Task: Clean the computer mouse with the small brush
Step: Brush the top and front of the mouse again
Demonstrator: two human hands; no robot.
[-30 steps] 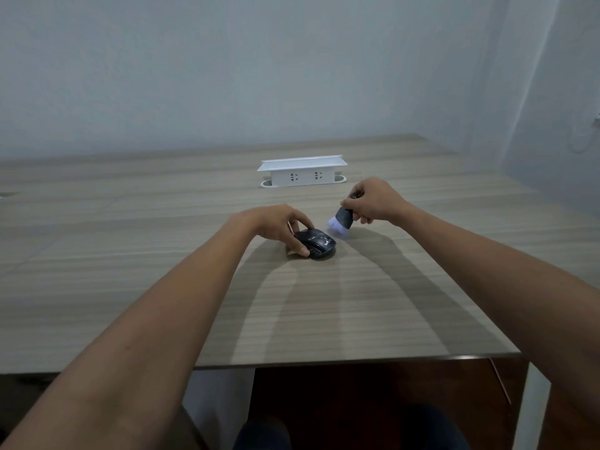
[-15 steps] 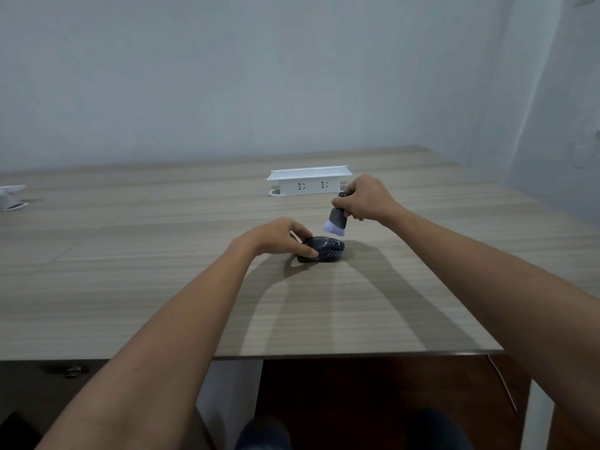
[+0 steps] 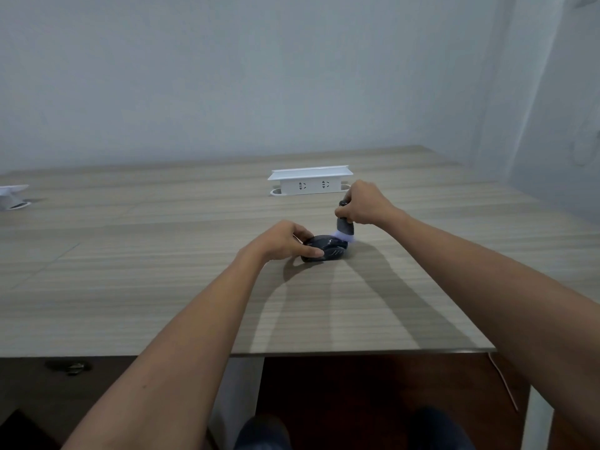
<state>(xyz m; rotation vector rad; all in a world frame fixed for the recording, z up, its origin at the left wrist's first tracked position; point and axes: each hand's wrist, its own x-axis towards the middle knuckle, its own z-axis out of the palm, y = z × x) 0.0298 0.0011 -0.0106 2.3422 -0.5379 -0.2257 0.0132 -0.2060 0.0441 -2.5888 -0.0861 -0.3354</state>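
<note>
Far left edge of frame, mid-height: a white fitting [image 3: 11, 194] sits on the table [image 3: 162, 287], partly cut off, not involved. Centre of frame: left hand [image 3: 285, 243] lies over the near-left side of the computer mouse [image 3: 326, 250], fingers curled and closed on its shell, thumb along the near flank, so it looks like a clamp to stop the mouse sliding under brush strokes. Mouse sits flat on the table, centre frame, just in front of the socket box [image 3: 310, 183], which stands apart from it toward the upper middle. The hand leaves the right and top faces exposed, which is probably why it grips from the left. Right of centre: right hand [image 3: 367, 206] is wrapped shut around the handle of the small brush [image 3: 344, 225], held near upright, bristles down. Pale bristle tips [image 3: 343, 237] meet the mouse's far-right top edge; contact looks light, some blur there. The upright grip puts the tips into seams rather than the brush side. My read: brushing is under way, at the right end of the shell. Main risk is the mouse skating if the left-hand grip loosens.
</note>
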